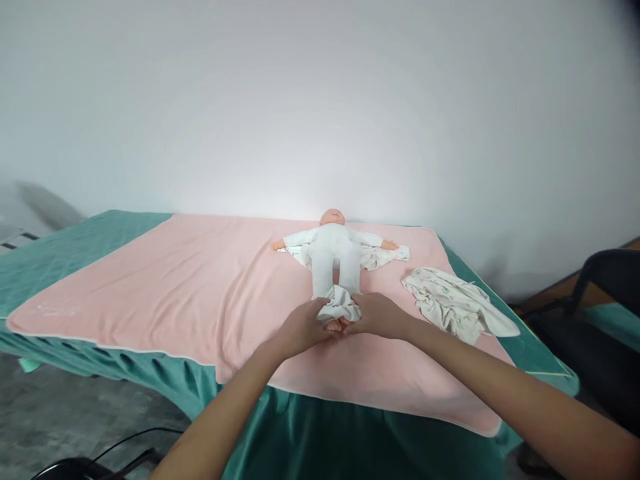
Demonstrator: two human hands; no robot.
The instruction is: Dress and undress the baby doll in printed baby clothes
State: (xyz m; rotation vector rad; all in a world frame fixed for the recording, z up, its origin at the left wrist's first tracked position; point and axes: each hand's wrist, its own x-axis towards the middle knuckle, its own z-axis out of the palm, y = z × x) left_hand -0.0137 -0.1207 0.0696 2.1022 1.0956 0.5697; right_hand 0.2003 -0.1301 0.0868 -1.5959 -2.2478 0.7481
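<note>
A baby doll point(336, 243) with a white cloth body lies on its back, head toward the wall and arms spread. Under its torso and arms lies a patterned white garment point(373, 258). Bunched white cloth point(339, 301) surrounds the doll's lower legs, and its feet poke out at the near end. My left hand point(305, 327) grips this bunched cloth from the left side. From the right, my right hand point(377, 316) is closed on the same cloth beside the feet. Some fingertips are hidden behind the fabric and feet.
A pink blanket point(165, 287) covers much of a table draped in green cloth point(125, 223). Crumpled patterned clothing point(457, 303) rests at the right. A black chair point(600, 320) stands off the right end, and a pale wall point(320, 107) rises behind.
</note>
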